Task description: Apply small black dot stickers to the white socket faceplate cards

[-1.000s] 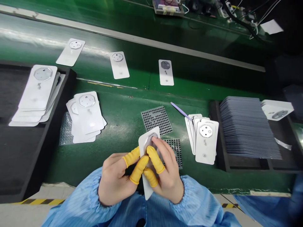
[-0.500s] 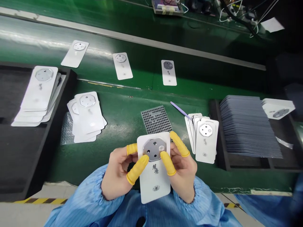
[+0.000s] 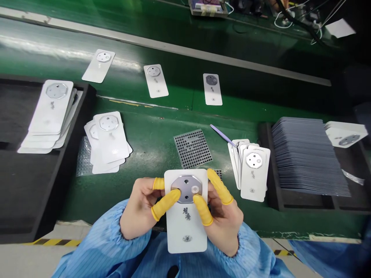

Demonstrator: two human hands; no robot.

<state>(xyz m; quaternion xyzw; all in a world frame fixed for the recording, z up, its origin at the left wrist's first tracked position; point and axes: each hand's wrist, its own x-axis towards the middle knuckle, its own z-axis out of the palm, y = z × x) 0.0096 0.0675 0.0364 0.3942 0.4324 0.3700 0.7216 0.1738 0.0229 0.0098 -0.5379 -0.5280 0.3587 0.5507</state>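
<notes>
A white phone back cover with a grey octagonal camera plate faces me, upright, held between both hands. My left hand grips its left edge, the thumb in a yellow finger cot resting on the plate's left side. On the other edge, my right hand is closed, its thumb near the plate's lower right and the index finger at the top corner. The fingers behind the cover are partly hidden. Just beyond it lies a clear sheet of small black dots, and part of another dotted sheet shows by my right index finger.
Loose stacks of covers lie left and right, with purple tweezers against the right one. Black trays flank the bench: the left tray holds covers, the right tray many dark sheets. Three single covers lie farther back.
The held cover has straightened from a slight tilt and come a little lower and nearer. Both hands keep their hold. The whole view has shifted slightly.
</notes>
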